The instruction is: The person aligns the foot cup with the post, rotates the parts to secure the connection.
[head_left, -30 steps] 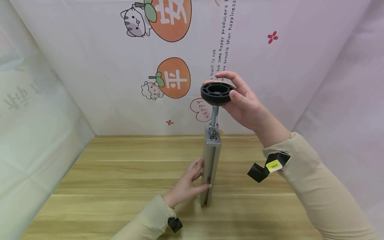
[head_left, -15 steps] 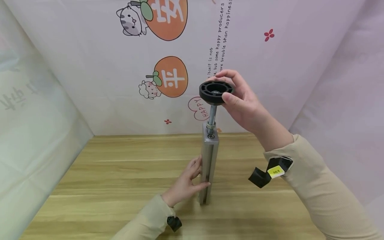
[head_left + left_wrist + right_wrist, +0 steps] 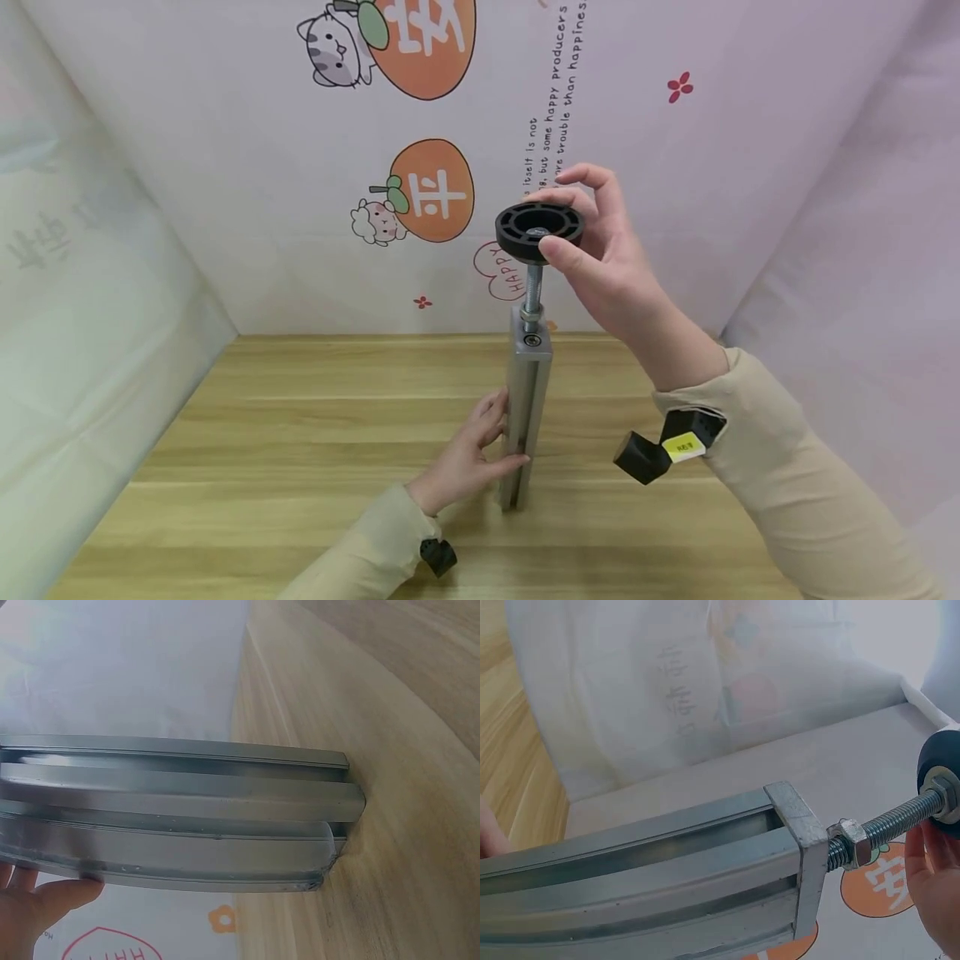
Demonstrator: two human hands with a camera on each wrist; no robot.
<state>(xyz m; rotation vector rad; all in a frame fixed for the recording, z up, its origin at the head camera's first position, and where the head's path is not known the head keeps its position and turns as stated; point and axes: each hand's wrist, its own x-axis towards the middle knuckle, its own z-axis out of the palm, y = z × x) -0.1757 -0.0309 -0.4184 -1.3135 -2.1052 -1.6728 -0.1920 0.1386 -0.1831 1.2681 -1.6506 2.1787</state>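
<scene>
An aluminium profile [image 3: 522,417] with slotted sides stands upright on the wooden table. My left hand [image 3: 467,463] grips it low down, thumb across the near side and fingers behind. In the left wrist view, the lower end of the profile meets the wood. A threaded rod [image 3: 533,286] rises from the metal end plate [image 3: 802,859], with a hex nut [image 3: 851,842] close above the plate. On top of the rod sits a round black levelling foot [image 3: 508,242], its ribbed underside facing up. My right hand [image 3: 611,265] pinches the foot's rim between thumb and fingers.
The wooden tabletop [image 3: 300,450] runs back to a white printed cloth wall [image 3: 300,283] behind the profile. More cloth walls close in the left [image 3: 97,250] and right sides. Black wrist mounts [image 3: 641,457] stick out from both sleeves.
The thumb and fingers of my right hand have moved round the foot's rim, the thumb sliding left along the near edge. My left hand keeps its grip on the profile.
</scene>
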